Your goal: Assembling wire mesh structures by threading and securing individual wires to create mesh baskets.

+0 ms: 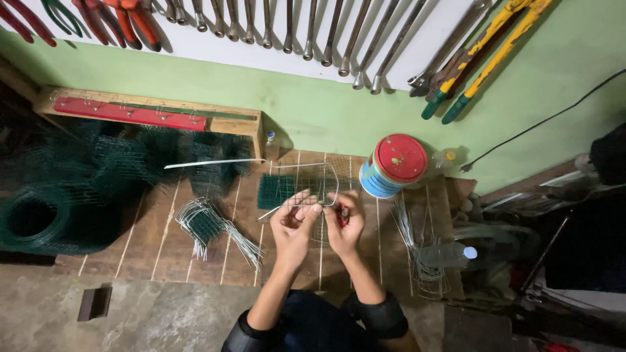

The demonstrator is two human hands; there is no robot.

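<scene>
My left hand (293, 225) pinches a bent length of silver wire (306, 166) that loops up over a small piece of green wire mesh (277, 189) on the wooden board (163, 241). My right hand (342, 218) is closed on a small red-handled tool (342, 220), held against the same wire right beside my left fingers. Both hands meet just above the board's middle.
A bundle of cut wires (208, 228) lies left of my hands, more wires (417, 248) to the right. A blue tin with a red lid (394, 166) stands behind. Green mesh rolls (45, 215) fill the left. A plastic bottle (450, 254) lies right; tools hang on the wall.
</scene>
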